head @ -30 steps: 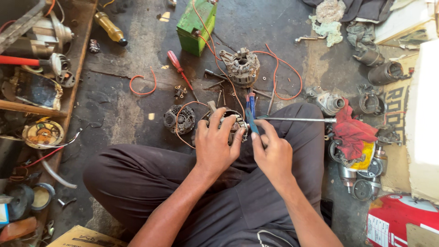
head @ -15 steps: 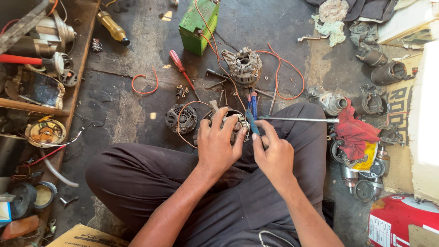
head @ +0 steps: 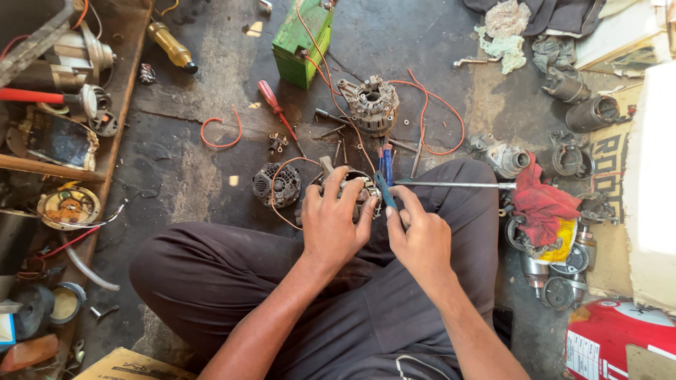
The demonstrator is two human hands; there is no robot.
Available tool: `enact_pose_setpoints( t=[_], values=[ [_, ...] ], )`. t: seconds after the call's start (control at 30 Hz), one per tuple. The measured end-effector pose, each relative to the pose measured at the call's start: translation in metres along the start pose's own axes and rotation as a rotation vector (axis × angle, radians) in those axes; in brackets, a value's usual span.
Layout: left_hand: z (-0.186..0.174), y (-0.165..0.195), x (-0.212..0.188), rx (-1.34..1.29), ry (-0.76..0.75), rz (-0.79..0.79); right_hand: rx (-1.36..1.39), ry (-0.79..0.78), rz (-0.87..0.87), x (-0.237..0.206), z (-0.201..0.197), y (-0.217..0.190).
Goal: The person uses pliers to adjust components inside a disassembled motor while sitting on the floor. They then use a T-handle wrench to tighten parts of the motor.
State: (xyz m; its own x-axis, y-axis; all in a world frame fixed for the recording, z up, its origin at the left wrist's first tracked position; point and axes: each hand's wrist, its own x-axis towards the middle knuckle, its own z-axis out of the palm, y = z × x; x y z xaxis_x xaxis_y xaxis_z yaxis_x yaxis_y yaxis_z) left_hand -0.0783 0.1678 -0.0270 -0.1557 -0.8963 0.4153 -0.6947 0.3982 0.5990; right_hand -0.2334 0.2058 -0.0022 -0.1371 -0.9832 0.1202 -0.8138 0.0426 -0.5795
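The person is seated cross-legged on the floor [head: 394,42]. A round metal alternator part [head: 352,188] is held at the lap's front edge, just above the knees. The left hand [head: 336,225] is laid over it, fingers [head: 332,184] wrapped closed around its rim. The right hand [head: 422,236] is closed on blue-handled pliers [head: 384,184], whose tip is set against the part's right side; the contact point itself is hidden by the hands.

A long metal rod [head: 451,185] lies across the right knee, just beside the pliers. A second alternator body [head: 371,105] with red wires [head: 429,112] stands farther out; a finned cover [head: 276,184] lies to the left, a red screwdriver [head: 276,107] near it.

Judgement: the step is best done with the part kept braced by the left hand, and the pliers seated squarely before force is applied, so no slip toward the fingers occurs.
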Motion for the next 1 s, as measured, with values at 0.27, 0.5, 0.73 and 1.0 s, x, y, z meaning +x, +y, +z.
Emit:
enact_pose_setpoints(
  t=[0.27, 0.5, 0.73, 1.0],
  values=[
    [0.002, 0.0, -0.001, 0.002, -0.01, 0.004, 0.0, -0.006, 0.04, -0.012, -0.006, 0.001],
    [0.001, 0.0, -0.001, -0.005, 0.006, 0.003, 0.024, -0.02, 0.048, -0.007, -0.001, 0.002],
    [0.001, -0.001, -0.002, -0.012, -0.01, -0.006, 0.032, 0.009, 0.025, -0.013, 0.005, 0.004],
    [-0.004, -0.002, 0.0, -0.02, -0.009, -0.018, 0.091, 0.061, 0.011, -0.017, 0.012, 0.006]
  ],
)
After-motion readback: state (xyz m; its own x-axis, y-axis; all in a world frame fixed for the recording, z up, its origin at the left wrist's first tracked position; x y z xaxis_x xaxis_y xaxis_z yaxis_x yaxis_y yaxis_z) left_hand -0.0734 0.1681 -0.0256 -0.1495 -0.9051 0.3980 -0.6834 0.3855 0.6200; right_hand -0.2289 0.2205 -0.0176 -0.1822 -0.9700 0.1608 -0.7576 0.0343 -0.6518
